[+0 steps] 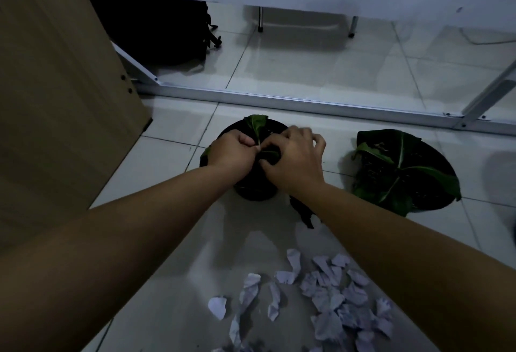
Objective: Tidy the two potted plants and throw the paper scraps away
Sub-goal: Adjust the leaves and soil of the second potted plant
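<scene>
The fingers (pixel 252 143) of the left hand (pixel 230 153) are pinched shut on the pale stem of a green leaf (pixel 258 125) in the left black round plant pot (pixel 251 187), while the right hand (pixel 293 160) curls loosely over the same plant, its grasp hidden. The second black pot with broad green leaves (pixel 405 170) stands to the right, apart. Torn white paper scraps (pixel 326 298) lie scattered on the pale tiled floor (pixel 173 134) nearer the person, between the forearms.
</scene>
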